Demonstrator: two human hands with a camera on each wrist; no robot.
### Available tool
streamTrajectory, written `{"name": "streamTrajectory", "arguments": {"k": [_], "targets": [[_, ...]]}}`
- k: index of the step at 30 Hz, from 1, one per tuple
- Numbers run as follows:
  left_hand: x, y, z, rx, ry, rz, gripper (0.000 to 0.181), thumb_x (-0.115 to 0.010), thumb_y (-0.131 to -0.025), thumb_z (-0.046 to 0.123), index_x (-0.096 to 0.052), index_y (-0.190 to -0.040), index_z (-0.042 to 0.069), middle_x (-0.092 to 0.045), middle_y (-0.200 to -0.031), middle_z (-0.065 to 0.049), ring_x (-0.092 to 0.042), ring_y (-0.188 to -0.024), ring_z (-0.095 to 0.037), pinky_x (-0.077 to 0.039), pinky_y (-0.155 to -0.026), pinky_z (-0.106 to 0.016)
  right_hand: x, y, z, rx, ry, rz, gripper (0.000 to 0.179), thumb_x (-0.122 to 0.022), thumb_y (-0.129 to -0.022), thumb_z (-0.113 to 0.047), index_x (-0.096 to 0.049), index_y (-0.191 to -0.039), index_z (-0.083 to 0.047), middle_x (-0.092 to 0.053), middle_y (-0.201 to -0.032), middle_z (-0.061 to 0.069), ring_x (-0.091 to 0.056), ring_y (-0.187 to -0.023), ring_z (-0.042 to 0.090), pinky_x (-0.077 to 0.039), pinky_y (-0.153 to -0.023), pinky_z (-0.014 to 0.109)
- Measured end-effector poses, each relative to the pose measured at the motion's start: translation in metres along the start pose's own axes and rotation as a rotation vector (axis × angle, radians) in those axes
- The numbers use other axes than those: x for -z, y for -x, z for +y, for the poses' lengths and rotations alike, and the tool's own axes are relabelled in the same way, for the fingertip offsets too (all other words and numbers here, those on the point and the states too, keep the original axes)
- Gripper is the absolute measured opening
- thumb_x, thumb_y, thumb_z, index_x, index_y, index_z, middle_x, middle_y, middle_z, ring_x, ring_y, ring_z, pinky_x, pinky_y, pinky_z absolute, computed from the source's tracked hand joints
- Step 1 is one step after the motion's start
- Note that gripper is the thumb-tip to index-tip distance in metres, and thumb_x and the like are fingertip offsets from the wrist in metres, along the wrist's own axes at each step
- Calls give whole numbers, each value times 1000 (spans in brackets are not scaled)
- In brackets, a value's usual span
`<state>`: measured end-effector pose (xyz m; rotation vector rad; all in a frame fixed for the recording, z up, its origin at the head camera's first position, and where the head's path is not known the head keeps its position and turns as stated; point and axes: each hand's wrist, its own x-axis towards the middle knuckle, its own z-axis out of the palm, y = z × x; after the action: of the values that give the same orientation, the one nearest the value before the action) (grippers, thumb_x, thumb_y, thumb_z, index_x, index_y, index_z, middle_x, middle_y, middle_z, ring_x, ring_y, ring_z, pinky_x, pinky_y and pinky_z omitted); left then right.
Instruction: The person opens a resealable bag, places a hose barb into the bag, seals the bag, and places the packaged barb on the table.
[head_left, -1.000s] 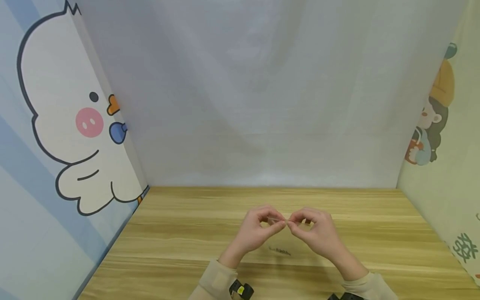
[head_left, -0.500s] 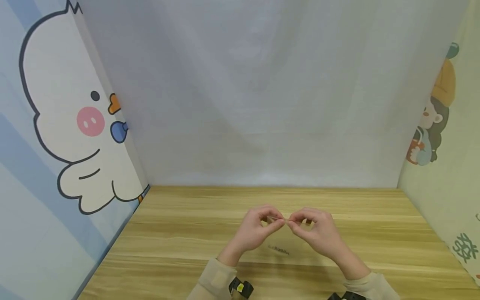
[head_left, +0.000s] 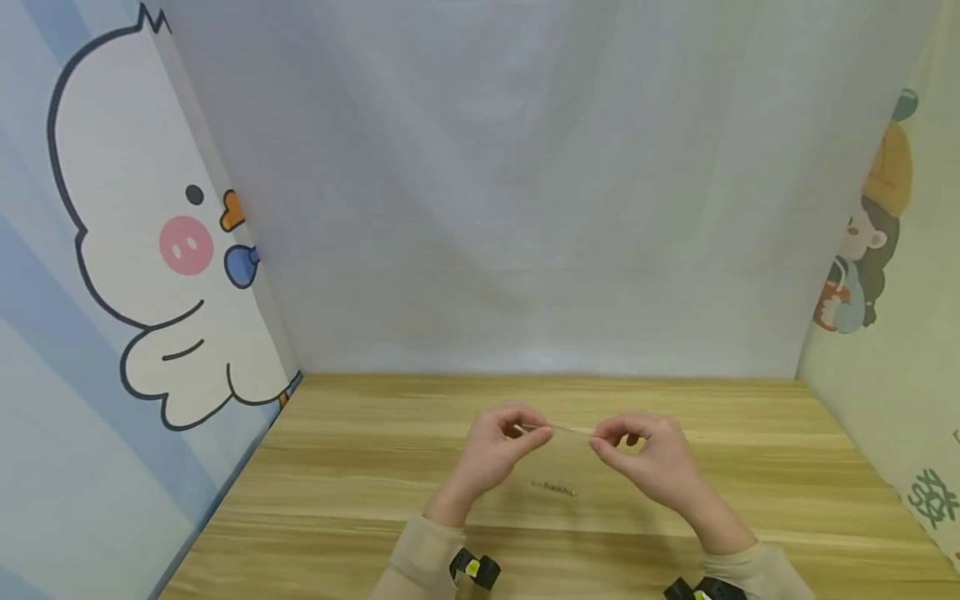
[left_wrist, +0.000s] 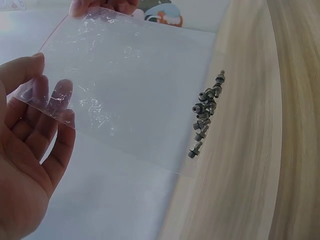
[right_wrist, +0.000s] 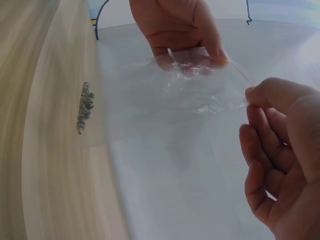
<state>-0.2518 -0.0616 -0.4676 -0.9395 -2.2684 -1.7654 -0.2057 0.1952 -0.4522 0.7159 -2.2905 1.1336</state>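
Observation:
Between my hands hangs a clear plastic zip bag (left_wrist: 135, 95), its mouth edged by a thin red line (right_wrist: 242, 74). Several small metal threaded fittings (left_wrist: 202, 112) lie in a row along the bag's bottom. My left hand (head_left: 491, 450) pinches one end of the top edge between thumb and fingers, and its fingertips show through the film in the left wrist view. At the other end, the thumb and index finger of my right hand (head_left: 652, 462) pinch the same edge. A straight stretch of bag top spans the gap between the hands.
Below the hands lies a wood-grain table (head_left: 360, 500). A plain pale sheet (head_left: 525, 208) hangs behind it. Printed cartoon panels stand at the left (head_left: 120, 167) and right (head_left: 862, 375). Dark wrist devices (head_left: 475, 569) sit by both cuffs.
My hands, whose fingertips met at the middle, have moved apart, left hand to the left and right hand to the right. The bag's top edge now shows between them.

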Motion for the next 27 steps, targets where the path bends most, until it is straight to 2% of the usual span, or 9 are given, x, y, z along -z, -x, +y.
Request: {"name": "streamTrajectory", "arguments": {"k": [5,8,10,13,15,17,22,25,27], "targets": [[5,1,-5,1,70,-1,8,-77,-100,15,-81,-102,8,-77,-99,-3,-68,-84,-13,-56,-72,-27,4,-2,-4,-22,-14,-41,14,-84,-94,-10,-81,-91,-23,-74,-88,-18,-67,-75,5,-55,-70,29],[9,4,-7,6,105,-36,11,-75,-102,11,-80,-108,3,-77,-100,-9,-70,-83,-18,-59,-72,-30,6,-2,-6,-88,-68,-79,4,-82,-97,-16,-81,-93,-19,-75,-89,-15,-67,-76,8,-56,-70,30],[11,6,-9,38,110,-74,17,-74,-102,12,-79,-114,0,-77,-105,-14,-72,-86,-19,-61,-75,-31,8,-2,-7,-157,-113,-109,3,-81,-98,-18,-81,-95,-17,-75,-89,-12,-67,-77,10,-56,-69,30],[12,10,-13,116,63,-123,21,-75,-102,17,-79,-116,2,-78,-107,-9,-73,-92,-17,-61,-80,-31,11,0,-5,-265,-157,-149,3,-79,-99,-20,-80,-97,-17,-74,-89,-7,-66,-78,14,-56,-68,30],[11,12,-16,168,30,-153,22,-76,-102,20,-79,-115,3,-79,-107,-5,-72,-95,-15,-60,-83,-29,12,2,-4,-320,-175,-174,6,-78,-100,-22,-79,-99,-15,-74,-91,-4,-66,-79,17,-55,-68,30],[8,14,-19,201,13,-168,21,-76,-102,22,-80,-112,4,-78,-102,0,-73,-95,-22,-60,-82,-32,12,3,-1,-360,-191,-196,12,-78,-101,-24,-78,-102,-12,-74,-94,1,-66,-82,19,-55,-69,29],[4,16,-20,232,54,-161,23,-75,-103,21,-79,-112,1,-79,-97,-8,-73,-93,-40,-61,-78,-41,10,6,10,-411,-228,-273,26,-77,-101,-27,-74,-119,-8,-74,-105,4,-69,-96,20,-57,-79,31],[4,15,-18,227,79,-153,22,-74,-103,19,-79,-111,0,-78,-97,-11,-73,-89,-33,-61,-78,-39,5,9,18,-421,-217,-343,35,-76,-102,-29,-71,-129,-7,-74,-110,-1,-68,-104,18,-58,-84,31],[4,15,-17,231,112,-158,22,-73,-104,18,-78,-112,-2,-78,-98,-15,-73,-86,-25,-61,-77,-34,2,11,22,-420,-201,-389,33,-74,-103,-30,-73,-128,-8,-74,-111,-3,-68,-106,19,-57,-85,31]]}}
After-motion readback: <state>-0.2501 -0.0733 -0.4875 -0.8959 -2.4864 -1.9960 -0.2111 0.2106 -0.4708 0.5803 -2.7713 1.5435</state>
